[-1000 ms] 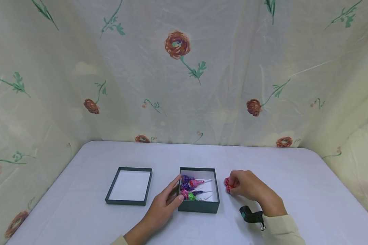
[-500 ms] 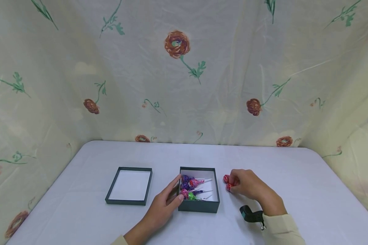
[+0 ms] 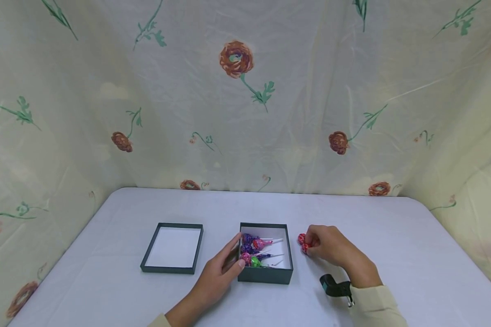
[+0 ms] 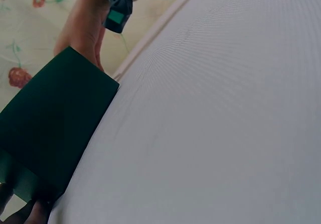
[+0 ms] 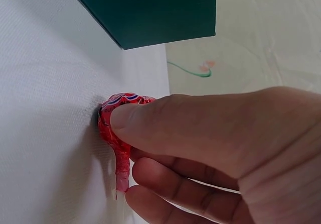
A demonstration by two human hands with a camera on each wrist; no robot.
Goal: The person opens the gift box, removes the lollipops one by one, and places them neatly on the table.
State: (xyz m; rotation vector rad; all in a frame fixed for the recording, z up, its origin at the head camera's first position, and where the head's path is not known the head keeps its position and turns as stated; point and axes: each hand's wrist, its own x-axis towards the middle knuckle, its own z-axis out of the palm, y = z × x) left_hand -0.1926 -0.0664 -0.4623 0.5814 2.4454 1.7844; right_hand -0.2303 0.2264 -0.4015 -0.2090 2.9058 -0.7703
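My right hand (image 3: pixel 331 245) pinches a red-wrapped lollipop (image 5: pixel 120 118) between thumb and fingers, low over the table just right of the box. Its stick is mostly hidden. A second red lollipop head (image 3: pixel 301 238) shows just beyond the pinched one. The dark green box (image 3: pixel 266 275) is open at the top, its inside white. Several lollipops with purple, pink and green wrappers (image 3: pixel 255 261) lie in it, heads left, sticks right. My left hand (image 3: pixel 217 274) rests against the box's left side, thumb at the near corner and fingers fairly straight.
A dark green lid (image 3: pixel 172 247), white inside, lies upturned to the left of the box. All stands on a white-covered table (image 3: pixel 106 290). A flowered curtain (image 3: pixel 290 150) hangs behind and at both sides. A black wrist device (image 3: pixel 334 287) sits on my right wrist.
My right hand has shifted very slightly away from me, and the red lollipop heads moved slightly the same way. The left hand, box and lid look unmoved.
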